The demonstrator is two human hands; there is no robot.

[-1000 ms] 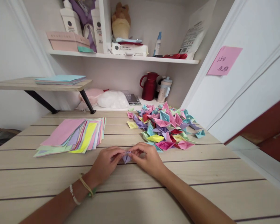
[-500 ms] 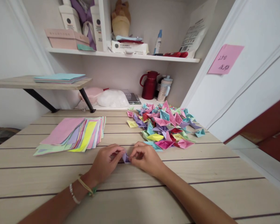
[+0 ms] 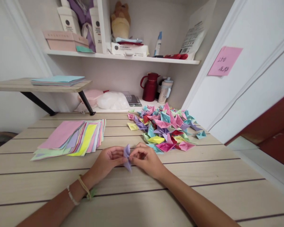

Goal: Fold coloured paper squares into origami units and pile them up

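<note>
Between my two hands, just above the slatted table (image 3: pixel 123 201), is a purple folded paper boat (image 3: pixel 127 154), turned on end with one tip up. My left hand (image 3: pixel 110 159) pinches its left side between thumb and fingers. From the other side, my right hand (image 3: pixel 145 160) grips it with thumb and fingertips. Part of the boat is hidden behind the fingers. Beyond my right hand lies a heap of folded paper boats (image 3: pixel 165 124) in pink, purple, teal, yellow, red and green. A fanned stack of coloured paper sheets (image 3: pixel 63 135) rests to the left of my left hand.
A small raised shelf (image 3: pixel 80 88) on black legs holds more paper (image 3: pixel 58 80) at the left. At the back stand a red jug (image 3: pixel 150 88) and a pale cup (image 3: pixel 165 91), beside a white plastic bag (image 3: pixel 113 101). A pink note (image 3: pixel 224 61) sticks to the right panel.
The purple boat has turned from lying low between my fingertips to standing on end, with more of it showing. My left fingers have shifted their hold on it.
</note>
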